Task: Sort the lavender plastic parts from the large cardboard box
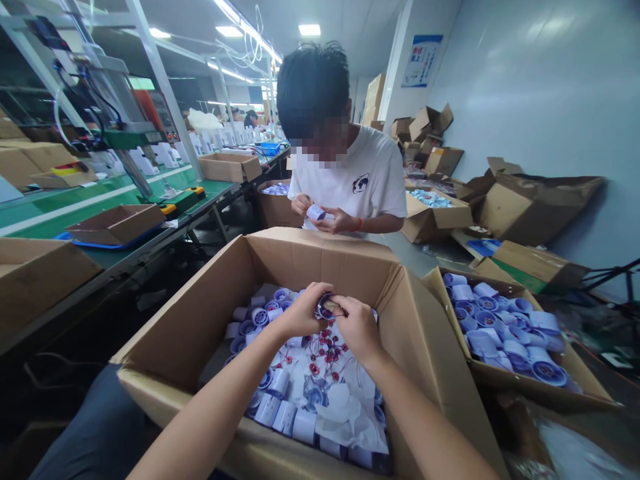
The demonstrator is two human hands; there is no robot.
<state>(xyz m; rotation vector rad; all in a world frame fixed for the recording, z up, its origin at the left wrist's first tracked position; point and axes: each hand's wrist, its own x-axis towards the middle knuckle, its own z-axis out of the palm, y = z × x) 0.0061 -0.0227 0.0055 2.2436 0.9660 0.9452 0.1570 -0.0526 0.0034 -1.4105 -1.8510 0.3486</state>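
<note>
My left hand [305, 311] is wrapped round a small lavender plastic cup-shaped housing [323, 307], its open end tilted toward me. The fingers of my right hand [358, 328] are closed and reach into the mouth of that housing, where a dark wire shows; what they pinch is hidden. Both hands are over a large open cardboard box [320, 248]. Below them, small red parts with thin wires [327, 353] lie loose on a white sheet [345, 407]. Rows of similar lavender housings [285, 415] surround the sheet inside the box.
Across the box a person in a white shirt [373, 173] holds another housing [315, 213]. To the right stands a carton [590, 383] full of lavender housings. A green-topped workbench [220, 189] with a press machine [117, 100] runs along the left. Cardboard boxes [530, 203] are piled by the wall.
</note>
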